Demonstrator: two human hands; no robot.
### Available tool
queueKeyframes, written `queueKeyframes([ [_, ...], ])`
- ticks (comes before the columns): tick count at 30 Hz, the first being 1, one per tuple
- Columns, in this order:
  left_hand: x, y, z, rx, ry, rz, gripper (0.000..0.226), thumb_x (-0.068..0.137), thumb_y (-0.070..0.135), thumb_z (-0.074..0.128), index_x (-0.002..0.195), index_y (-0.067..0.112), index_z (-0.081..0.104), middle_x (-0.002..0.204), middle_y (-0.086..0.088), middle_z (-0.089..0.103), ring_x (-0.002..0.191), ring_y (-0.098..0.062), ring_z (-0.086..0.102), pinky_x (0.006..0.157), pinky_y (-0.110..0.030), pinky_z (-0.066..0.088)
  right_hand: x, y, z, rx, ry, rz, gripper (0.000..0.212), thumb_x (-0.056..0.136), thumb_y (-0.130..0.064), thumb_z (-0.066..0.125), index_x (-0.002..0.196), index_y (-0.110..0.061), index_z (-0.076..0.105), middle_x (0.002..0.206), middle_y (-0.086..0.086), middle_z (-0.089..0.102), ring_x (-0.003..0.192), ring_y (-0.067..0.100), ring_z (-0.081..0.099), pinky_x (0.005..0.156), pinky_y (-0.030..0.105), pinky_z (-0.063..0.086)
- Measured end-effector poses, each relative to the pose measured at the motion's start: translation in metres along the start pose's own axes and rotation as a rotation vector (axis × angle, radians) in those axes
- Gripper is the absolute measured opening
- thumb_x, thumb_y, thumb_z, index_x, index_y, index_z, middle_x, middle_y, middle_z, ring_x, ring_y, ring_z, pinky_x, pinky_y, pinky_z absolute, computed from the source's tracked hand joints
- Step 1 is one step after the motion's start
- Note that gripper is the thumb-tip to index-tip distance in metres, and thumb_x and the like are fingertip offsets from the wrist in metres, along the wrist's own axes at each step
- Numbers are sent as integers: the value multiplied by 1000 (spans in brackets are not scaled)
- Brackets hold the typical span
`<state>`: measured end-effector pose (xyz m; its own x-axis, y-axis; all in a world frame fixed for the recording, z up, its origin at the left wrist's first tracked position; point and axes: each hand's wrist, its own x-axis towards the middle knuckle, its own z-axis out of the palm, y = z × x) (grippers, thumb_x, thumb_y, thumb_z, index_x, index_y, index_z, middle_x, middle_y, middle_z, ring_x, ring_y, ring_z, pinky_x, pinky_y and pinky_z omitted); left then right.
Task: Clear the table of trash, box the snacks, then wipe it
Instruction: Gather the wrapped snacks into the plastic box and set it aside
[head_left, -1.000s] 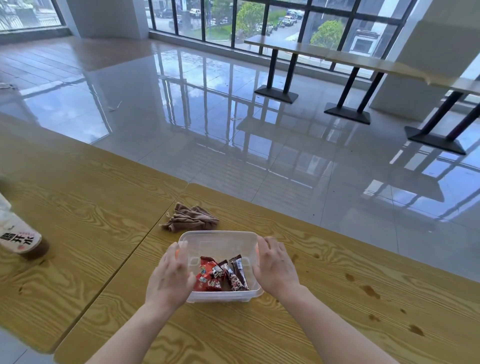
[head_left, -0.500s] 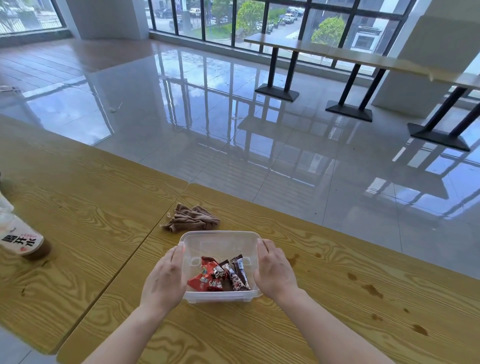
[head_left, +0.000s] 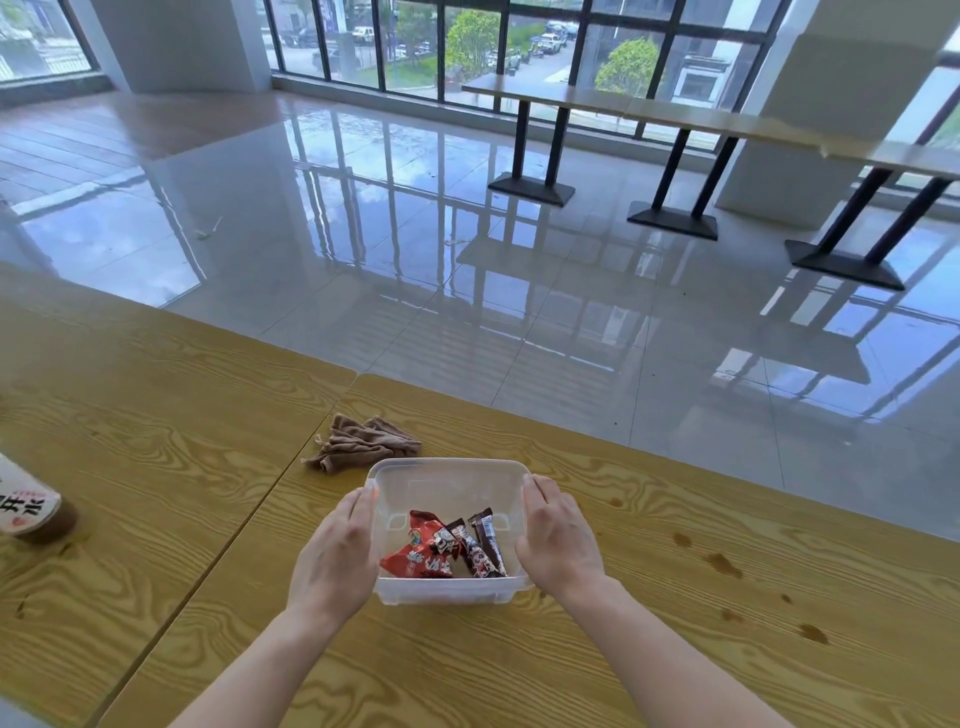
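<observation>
A clear plastic box (head_left: 448, 480) stands on the wooden table (head_left: 675, 649) in front of me. Inside it lie a red snack packet (head_left: 420, 551) and two dark wrapped bars (head_left: 485, 543). My left hand (head_left: 335, 561) presses flat against the box's left wall. My right hand (head_left: 558, 540) grips the right wall. A crumpled brown cloth (head_left: 363, 441) lies just beyond the box, to its left. Brown spill stains (head_left: 724, 564) dot the table to the right.
A bottle with a white label (head_left: 28, 512) stands at the left edge on the adjoining table (head_left: 130, 441). A seam runs between the two tabletops. Beyond the far edge lies glossy tiled floor, with high tables (head_left: 597, 101) by the windows.
Both hands stay on the box sides. The box and hands have hardly shifted; the view has tilted slightly.
</observation>
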<state>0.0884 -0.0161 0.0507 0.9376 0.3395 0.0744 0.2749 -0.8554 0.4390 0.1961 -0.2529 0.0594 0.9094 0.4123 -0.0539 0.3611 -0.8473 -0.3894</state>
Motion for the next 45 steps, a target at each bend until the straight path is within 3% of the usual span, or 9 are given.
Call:
queueKeyframes([
  [6,2,32,3,-22,-12,67,64,87,1,55,147,7,36,143,-4,51,121,-22,56,89,-33,53,-15,24,-15,-5,42,56,70,86,-5,54,151,-8,31,148,2,41,123,28,48,101,29,42],
  [17,11,115,32,-1,-69,234,63,88,-1,52,148,8,35,141,-4,52,116,-22,58,82,-31,54,-60,94,-53,0,142,237,71,82,-4,55,150,-8,34,148,3,43,125,27,48,98,30,44],
  [25,7,186,66,0,-126,309,63,90,-1,46,150,9,29,145,-3,48,119,-23,56,84,-34,54,-96,154,-81,-3,210,343,65,80,3,53,143,-8,42,137,4,51,116,25,51,92,28,45],
  [35,4,284,112,-5,-188,409,66,89,2,43,152,14,25,148,3,42,126,-20,48,87,-33,48,-140,242,-121,-14,254,479,55,86,-12,55,140,-11,43,138,2,49,117,26,49,96,30,42],
  [40,3,332,138,-10,-209,463,68,88,0,44,151,13,26,144,1,47,119,-22,52,83,-33,49,-155,287,-139,-15,266,529,54,85,-9,53,138,-12,44,137,1,49,114,27,49,87,28,39],
  [45,7,373,164,-4,-233,486,67,88,3,43,152,15,25,145,2,45,119,-21,51,80,-32,48,-162,327,-154,-31,290,559,57,86,-6,53,142,-11,43,139,2,50,117,25,50,93,29,42],
])
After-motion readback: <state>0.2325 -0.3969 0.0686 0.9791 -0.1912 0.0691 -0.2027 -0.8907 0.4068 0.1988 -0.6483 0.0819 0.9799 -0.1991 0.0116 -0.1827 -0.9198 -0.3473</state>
